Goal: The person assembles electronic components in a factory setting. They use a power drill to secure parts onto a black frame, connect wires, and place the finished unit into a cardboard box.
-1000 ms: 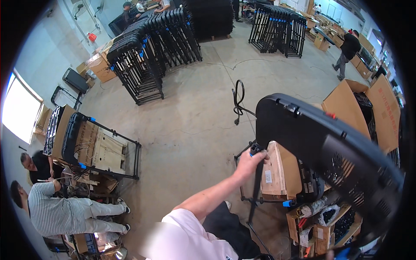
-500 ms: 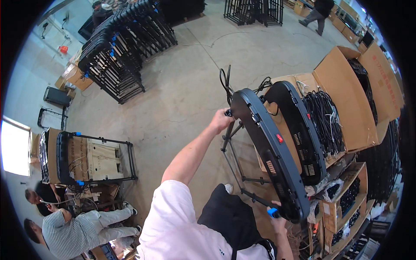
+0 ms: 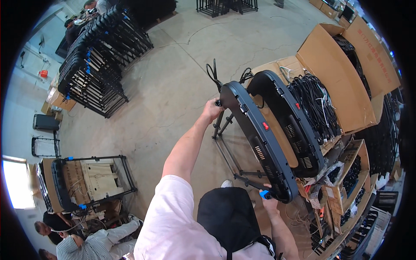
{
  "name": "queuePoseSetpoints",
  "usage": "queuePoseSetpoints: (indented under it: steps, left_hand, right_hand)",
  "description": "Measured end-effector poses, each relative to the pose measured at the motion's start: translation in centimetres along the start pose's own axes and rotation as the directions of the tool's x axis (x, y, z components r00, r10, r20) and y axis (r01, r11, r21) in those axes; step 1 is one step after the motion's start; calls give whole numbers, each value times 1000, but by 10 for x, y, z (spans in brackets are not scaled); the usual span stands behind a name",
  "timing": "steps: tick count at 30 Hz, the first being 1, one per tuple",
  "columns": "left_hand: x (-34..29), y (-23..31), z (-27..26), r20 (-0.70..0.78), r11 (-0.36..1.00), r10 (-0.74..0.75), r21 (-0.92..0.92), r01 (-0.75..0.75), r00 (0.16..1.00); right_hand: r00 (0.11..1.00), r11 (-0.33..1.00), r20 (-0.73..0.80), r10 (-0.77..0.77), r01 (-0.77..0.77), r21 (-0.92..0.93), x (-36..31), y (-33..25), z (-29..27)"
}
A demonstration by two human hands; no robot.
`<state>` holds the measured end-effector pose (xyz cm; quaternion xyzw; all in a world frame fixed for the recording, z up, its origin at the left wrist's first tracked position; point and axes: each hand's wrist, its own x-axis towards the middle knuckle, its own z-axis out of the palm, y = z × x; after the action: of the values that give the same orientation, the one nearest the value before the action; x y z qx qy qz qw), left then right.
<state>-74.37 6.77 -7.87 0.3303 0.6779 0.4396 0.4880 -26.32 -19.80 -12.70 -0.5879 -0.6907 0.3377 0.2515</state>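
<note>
I am looking down at a long curved black panel (image 3: pixel 260 147) with slotted vents and a small red button, held edge-up across a black metal stand (image 3: pixel 229 151) on the concrete floor (image 3: pixel 173 86). My left hand (image 3: pixel 211 110) is wrapping its grip tight around the far end of the panel, though the fingertips are tucking behind the edge and I cannot see them. My right hand (image 3: pixel 271 201) is gripping the near end beside a small blue piece (image 3: pixel 263 194), but the panel's rim is covering most of the fingers, so how firmly they are pressing together is hard to make out. A second curved black panel (image 3: pixel 290 121) is sitting just behind the first, hiding part of the stand. To the right, open cardboard boxes (image 3: pixel 342 82) are holding coils of black cable (image 3: pixel 314 102), and crates of parts (image 3: pixel 346 182) are crowding the lower right, blurred toward the rim. Stacked black frames (image 3: pixel 99 60) are standing well apart at upper left, and a cart (image 3: pixel 86 182) with people seated near it is cut off at lower left.
</note>
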Motion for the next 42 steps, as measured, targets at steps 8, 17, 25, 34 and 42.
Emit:
queuePoseSetpoints:
  steps: [8, 17, 25, 34, 42]
  left_hand:
    - [6, 15, 35, -48, 978, 94, 194, -83, 994]
    - [-27, -67, 80, -260, 936, -6, 338, 97, 966]
    - [-221, -313, 88, 407, 469, -558, 874, -130, 723]
    - [-327, -311, 52, -7, 534, -452, 798, 277, 892]
    - [-337, -232, 177, -8, 697, -190, 703, 140, 982]
  right_hand:
    - [955, 931, -1, 295, -288, -225, 25, -3, -20]
    - [863, 807, 136, 486, -385, -447, 5, 19, -39]
    - [780, 786, 178, 600, -532, -315, -151, 163, -27]
    - [709, 758, 270, 652, -599, -259, -171, 158, -91]
    - [813, 826, 146, 563, -561, -58, -170, 195, -136]
